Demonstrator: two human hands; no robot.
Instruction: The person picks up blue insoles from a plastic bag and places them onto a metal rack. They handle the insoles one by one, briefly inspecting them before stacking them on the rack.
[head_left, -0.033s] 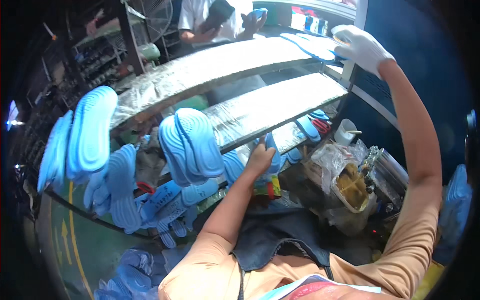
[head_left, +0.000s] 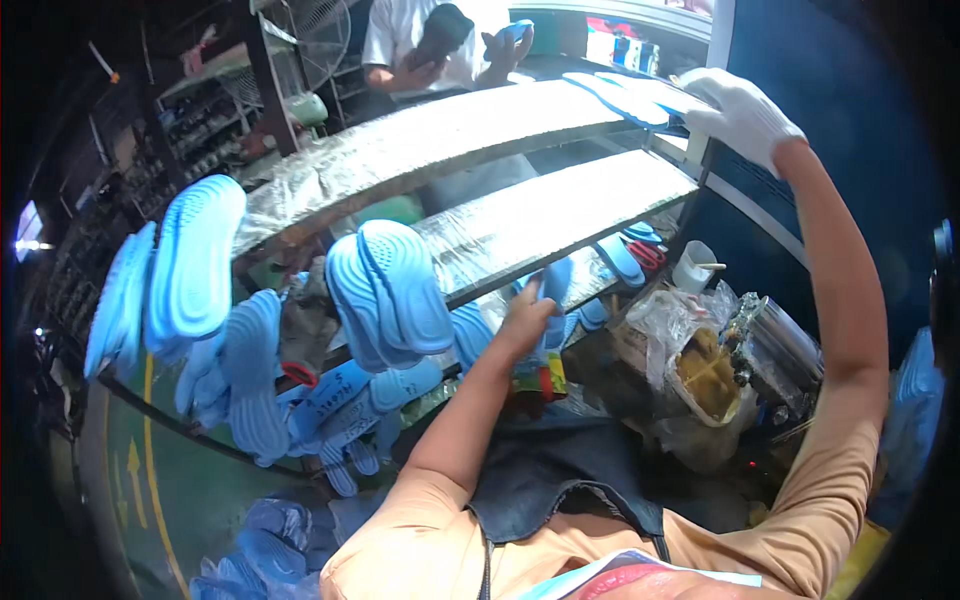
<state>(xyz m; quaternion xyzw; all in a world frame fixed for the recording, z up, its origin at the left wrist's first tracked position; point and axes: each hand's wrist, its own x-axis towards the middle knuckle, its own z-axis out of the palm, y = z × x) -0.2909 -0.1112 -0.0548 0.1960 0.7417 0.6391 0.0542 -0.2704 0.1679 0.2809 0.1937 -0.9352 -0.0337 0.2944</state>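
Note:
My bare left hand point(head_left: 527, 318) is closed around a light-blue insole point(head_left: 557, 280) just below the front edge of the lower shelf point(head_left: 560, 215). My right hand point(head_left: 742, 112), in a white glove, is raised at the far right end of the upper shelf point(head_left: 450, 125). Its fingers are bent beside flat blue insoles point(head_left: 622, 98) lying there; whether they grip one is hidden. Stacked blue insoles point(head_left: 390, 290) with ridged soles stand left of my left hand, against the lower shelf.
More insole stacks point(head_left: 195, 260) hang at the left. Right of my left hand are red-handled scissors point(head_left: 650, 257), a white cup point(head_left: 692, 264) with a stick and a plastic-lined container of yellowish paste point(head_left: 712, 378). Across the shelves, another person point(head_left: 430, 45) holds a dark item and a blue one.
My gloved right hand has shifted slightly right and down. The insole in my left hand has come up and shows more beside the shelf edge. The whole view has shifted slightly.

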